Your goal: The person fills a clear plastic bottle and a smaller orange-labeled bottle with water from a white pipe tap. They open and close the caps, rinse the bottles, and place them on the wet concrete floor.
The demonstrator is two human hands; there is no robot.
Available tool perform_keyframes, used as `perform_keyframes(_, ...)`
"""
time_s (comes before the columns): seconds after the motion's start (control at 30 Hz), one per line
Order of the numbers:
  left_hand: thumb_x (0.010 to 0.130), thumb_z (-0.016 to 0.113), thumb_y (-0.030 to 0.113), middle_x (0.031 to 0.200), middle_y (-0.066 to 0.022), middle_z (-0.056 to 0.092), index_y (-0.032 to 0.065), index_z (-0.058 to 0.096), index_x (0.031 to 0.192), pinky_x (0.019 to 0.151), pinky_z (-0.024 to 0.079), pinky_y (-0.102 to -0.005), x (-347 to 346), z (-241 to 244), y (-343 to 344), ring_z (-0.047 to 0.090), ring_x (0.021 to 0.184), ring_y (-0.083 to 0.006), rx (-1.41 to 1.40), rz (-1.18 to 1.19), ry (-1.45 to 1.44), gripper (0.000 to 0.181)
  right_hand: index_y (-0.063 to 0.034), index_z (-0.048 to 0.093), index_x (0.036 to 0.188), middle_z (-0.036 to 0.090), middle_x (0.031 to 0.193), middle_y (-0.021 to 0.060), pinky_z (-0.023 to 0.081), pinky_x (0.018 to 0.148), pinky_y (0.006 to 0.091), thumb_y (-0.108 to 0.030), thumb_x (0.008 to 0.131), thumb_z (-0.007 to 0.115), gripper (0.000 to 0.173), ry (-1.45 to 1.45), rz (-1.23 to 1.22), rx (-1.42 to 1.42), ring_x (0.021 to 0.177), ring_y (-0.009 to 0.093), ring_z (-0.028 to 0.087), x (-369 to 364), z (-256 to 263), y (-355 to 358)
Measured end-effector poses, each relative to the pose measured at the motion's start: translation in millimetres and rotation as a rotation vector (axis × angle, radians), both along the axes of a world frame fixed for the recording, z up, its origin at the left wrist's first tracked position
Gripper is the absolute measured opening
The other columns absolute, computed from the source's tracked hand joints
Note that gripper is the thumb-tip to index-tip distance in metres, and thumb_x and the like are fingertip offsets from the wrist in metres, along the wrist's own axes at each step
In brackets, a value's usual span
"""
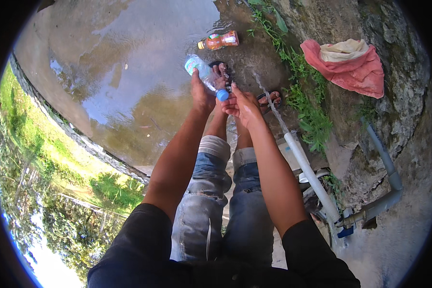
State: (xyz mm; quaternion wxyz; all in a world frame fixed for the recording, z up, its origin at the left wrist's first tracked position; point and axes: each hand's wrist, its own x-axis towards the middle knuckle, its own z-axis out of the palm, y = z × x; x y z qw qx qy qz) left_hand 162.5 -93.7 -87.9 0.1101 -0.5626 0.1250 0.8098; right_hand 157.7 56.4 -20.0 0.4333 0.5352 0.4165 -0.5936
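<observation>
A clear plastic bottle (206, 73) with a pale blue-green label and a blue cap (222, 95) is held aslant in front of my legs. My left hand (202, 93) grips it along its side, near the cap end. Close by the cap, my right hand (244, 104) has its fingers partly spread; whether a fingertip touches the cap is hard to tell. On the wet concrete beyond lies a second plastic bottle (221, 40), orange-brown with a yellow cap. A stream of water (264, 90) pours from a white ribbed hose (309, 176) to the right of my right hand.
A red and cream cloth (349, 68) hangs over the rough stone wall (410, 118) at right. Green weeds (306, 93) grow along its foot. A grey pipe (385, 162) joins a tap with a blue handle (345, 232). A low stone edging (75, 135) borders the wet concrete floor (111, 118).
</observation>
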Motion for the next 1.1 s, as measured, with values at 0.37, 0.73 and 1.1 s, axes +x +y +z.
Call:
perform_keyframes(0.37,0.101,0.04,0.066,0.134,-0.037,0.05,-0.0013,0.031,0.147,0.102,0.054,-0.0571,6.4,-16.6,-117.7,0.057,0.123,-0.0512,0.252,-0.157,-0.107,0.081,-0.0206,0.057,0.135,0.056,0.138,0.008,0.021,0.121,0.0597,-0.015,0.09,0.063,0.045,1.047,1.489,0.926,0.139,0.031,0.044,-94.8,-139.0,-29.2)
perform_keyframes(0.73,0.104,0.049,0.038,0.117,-0.0203,0.065,0.0031,0.044,0.139,0.087,0.059,-0.041,83.6,-1.0,-32.0,0.068,0.103,-0.0284,-0.222,-0.563,-0.307,0.049,-0.0152,0.034,0.152,0.052,0.136,0.0202,0.058,0.078,0.0418,-0.027,0.086,0.08,0.081,0.305,0.193,0.546,0.111,0.03,0.062,18.7,-90.1,71.6)
perform_keyframes(1.1,0.081,0.076,0.051,0.131,-0.0192,0.062,0.0018,0.055,0.134,0.11,0.036,-0.0522,35.0,-73.3,50.5,0.056,0.126,-0.0372,-1.658,-1.598,0.187,0.075,-0.005,0.065,0.114,0.069,0.104,0.0085,0.055,0.079,0.0362,-0.036,0.095,0.07,0.037,0.126,0.113,0.51,0.09,0.021,0.067,39.0,-172.6,11.1)
